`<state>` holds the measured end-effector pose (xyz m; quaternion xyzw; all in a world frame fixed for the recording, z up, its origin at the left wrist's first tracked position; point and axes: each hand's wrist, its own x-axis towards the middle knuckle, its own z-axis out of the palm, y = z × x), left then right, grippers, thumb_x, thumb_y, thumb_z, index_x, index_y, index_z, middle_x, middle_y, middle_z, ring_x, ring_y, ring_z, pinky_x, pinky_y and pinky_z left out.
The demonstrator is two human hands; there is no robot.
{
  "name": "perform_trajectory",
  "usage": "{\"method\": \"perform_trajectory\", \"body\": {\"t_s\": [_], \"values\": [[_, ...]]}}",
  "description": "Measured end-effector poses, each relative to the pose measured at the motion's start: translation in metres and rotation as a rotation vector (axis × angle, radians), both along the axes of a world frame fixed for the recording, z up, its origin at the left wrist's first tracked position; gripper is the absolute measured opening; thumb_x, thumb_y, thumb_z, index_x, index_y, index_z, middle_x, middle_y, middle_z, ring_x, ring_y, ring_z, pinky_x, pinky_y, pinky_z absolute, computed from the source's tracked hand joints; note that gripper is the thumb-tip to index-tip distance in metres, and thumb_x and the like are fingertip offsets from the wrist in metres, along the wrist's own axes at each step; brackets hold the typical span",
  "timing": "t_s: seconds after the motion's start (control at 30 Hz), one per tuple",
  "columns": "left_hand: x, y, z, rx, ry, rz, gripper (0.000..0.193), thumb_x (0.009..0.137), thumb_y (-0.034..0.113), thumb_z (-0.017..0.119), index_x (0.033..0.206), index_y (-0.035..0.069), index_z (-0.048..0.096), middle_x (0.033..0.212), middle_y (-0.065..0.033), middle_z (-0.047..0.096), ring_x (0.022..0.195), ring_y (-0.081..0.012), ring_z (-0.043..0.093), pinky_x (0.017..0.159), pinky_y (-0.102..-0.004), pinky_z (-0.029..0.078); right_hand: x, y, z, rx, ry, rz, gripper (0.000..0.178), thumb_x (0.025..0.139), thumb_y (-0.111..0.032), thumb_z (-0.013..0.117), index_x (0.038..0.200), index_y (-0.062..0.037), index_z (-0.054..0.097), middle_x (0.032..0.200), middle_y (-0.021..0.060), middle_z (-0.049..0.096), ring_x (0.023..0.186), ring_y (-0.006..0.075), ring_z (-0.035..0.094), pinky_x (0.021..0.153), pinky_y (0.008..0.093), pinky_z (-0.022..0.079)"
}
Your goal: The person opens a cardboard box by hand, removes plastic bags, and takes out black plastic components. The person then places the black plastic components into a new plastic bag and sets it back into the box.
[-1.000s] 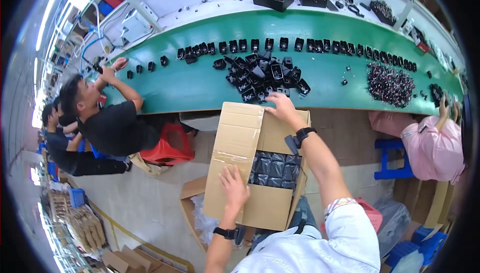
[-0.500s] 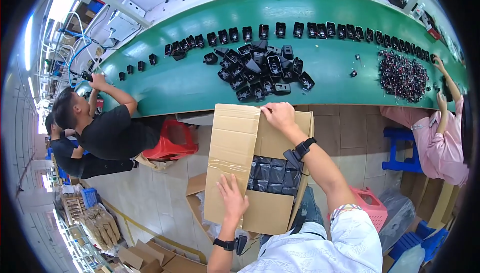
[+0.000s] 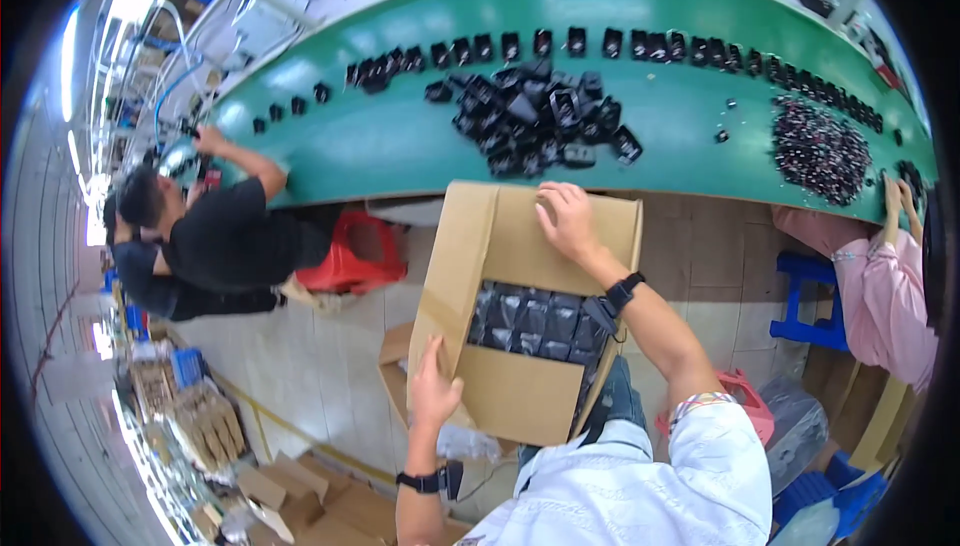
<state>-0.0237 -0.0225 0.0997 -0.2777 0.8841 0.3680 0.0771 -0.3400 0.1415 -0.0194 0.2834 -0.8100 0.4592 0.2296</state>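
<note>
at frame centre both hands grip an open cardboard box of black parts: left hand on the near flap, right hand on the far flap. a green table with a black pile lies just above; a person in black crouches at left.

My left hand grips the near wall of the cardboard box, its fingertips hidden over the edge. The black parts inside are partly covered by my right forearm and the box walls — too small to tell apart. My right hand hides part of the far flap. On the green table, the heap of small dark pieces blurs together — single shapes unreadable.
</note>
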Motion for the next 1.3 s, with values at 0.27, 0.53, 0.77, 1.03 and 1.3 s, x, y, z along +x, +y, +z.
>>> {"method": "perform_trajectory", "body": {"t_s": [0.27, 0.53, 0.77, 1.03, 1.3], "values": [[0.010, -0.005, -0.031, -0.152, 0.031, -0.113, 0.087, 0.069, 0.012, 0.069, 0.147, 0.004, 0.031, 0.147, -0.0358, 0.029, 0.133, -0.0522, 0.033, 0.111, -0.0519, 0.032, 0.285, 0.002, 0.032, 0.193, -1.126, 1.039, 0.026, 0.077, -0.026, 0.063, 0.074, 0.0003, 0.064, 0.072, 0.0201, 0.065, 0.065, 0.0381, 0.064, 0.062, 0.0451, 0.051], [0.008, -0.003, -0.050, -0.321, -0.027, -0.232, 0.087, 0.071, 0.022, 0.069, 0.143, -0.004, 0.029, 0.138, -0.0413, 0.036, 0.119, -0.0520, 0.049, 0.100, -0.0524, 0.043, 0.360, -0.015, 0.012, 0.608, -1.052, 0.779, 0.043, 0.075, -0.039, 0.073, 0.079, 0.0039, 0.069, 0.076, 0.0195, 0.069, 0.069, 0.0312, 0.068, 0.068, 0.0401, 0.054], [-0.006, 0.003, -0.035, -0.238, -0.061, -0.225, 0.069, 0.069, 0.026, 0.073, 0.121, -0.008, 0.043, 0.115, -0.0404, 0.052, 0.103, -0.0524, 0.058, 0.090, -0.0522, 0.050, 0.401, -0.029, 0.041, 0.543, -1.013, 0.224, 0.039, 0.068, -0.032, 0.079, 0.076, 0.0050, 0.069, 0.074, 0.0266, 0.066, 0.072, 0.0430, 0.066, 0.070, 0.0482, 0.054], [-0.002, -0.006, -0.038, -0.217, 0.044, -0.213, 0.067, 0.067, 0.026, 0.072, 0.118, -0.007, 0.045, 0.110, -0.0333, 0.058, 0.102, -0.0469, 0.060, 0.088, -0.0500, 0.052, 0.415, -0.039, 0.053, 0.507, -0.895, 0.124, 0.035, 0.067, -0.026, 0.079, 0.074, 0.0067, 0.067, 0.076, 0.0294, 0.065, 0.073, 0.0460, 0.065, 0.069, 0.0495, 0.054], [0.004, -0.008, -0.057, -0.643, 0.609, -0.805, 0.053, 0.076, 0.018, 0.063, 0.125, 0.001, 0.052, 0.142, -0.0270, 0.041, 0.137, -0.0359, 0.035, 0.112, -0.0486, 0.031, 0.415, -0.009, 0.052, 0.456, -0.917, 0.274, 0.021, 0.070, -0.017, 0.072, 0.079, 0.0011, 0.066, 0.081, 0.0224, 0.066, 0.078, 0.0388, 0.065, 0.071, 0.0467, 0.053]]}}
